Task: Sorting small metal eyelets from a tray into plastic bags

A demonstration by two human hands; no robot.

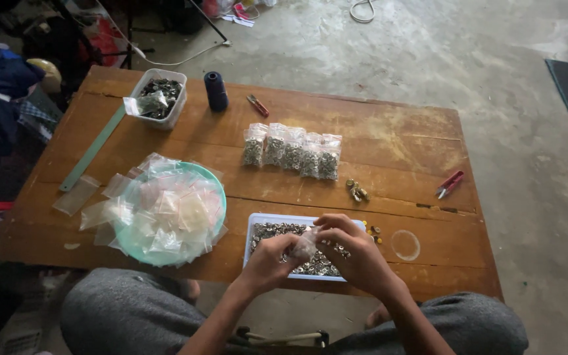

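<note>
Left hand (272, 258) and right hand (355, 253): both pinched together on one small clear plastic bag (305, 246), soft and crumpled, held between them just above a shallow rectangular tray (256, 221), pale blue rim, filled with small round metal fasteners, dull silver, too many to count. Three or four loose fasteners lie off the tray's right end, beside a clear plastic ring (405, 244). Further out, a small heap of brassy pieces (357, 191); behind it a row of about five filled bags (292, 152), glossy, leaning on one another. Left of the tray, a round mint-green bowl (215, 213) heaped with empty clear bags, several spilled on the wooden table (389, 141), worn and scratched. At the far edge: one white tub (172, 115) of dark fasteners, one navy thread spool (215, 91), upright, one long green ruler (92, 149). Two red-handled snips (449, 184), one right, one behind the spool.
</note>
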